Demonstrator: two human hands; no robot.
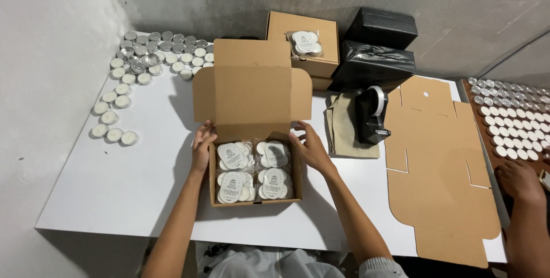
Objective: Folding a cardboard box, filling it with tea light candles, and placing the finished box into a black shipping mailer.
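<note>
An open brown cardboard box (255, 202) sits at the middle of the white table (114, 180), its lid (250, 92) standing upright behind it. Inside lie several clear packets of white tealight candles (254, 171) with round labels. My left hand (202, 143) rests against the box's left wall near the back corner. My right hand (309, 145) touches the right wall at the back corner. Neither hand holds anything loose; the fingers lie along the cardboard.
Loose tealights (154, 54) are spread at the back left. Closed boxes (302, 43) with one candle packet on top, black bags (375, 54), a tape dispenser (371, 115) and flat cardboard blanks (438, 163) lie to the right. Another person's hand (518, 179) rests by a candle tray (510, 123).
</note>
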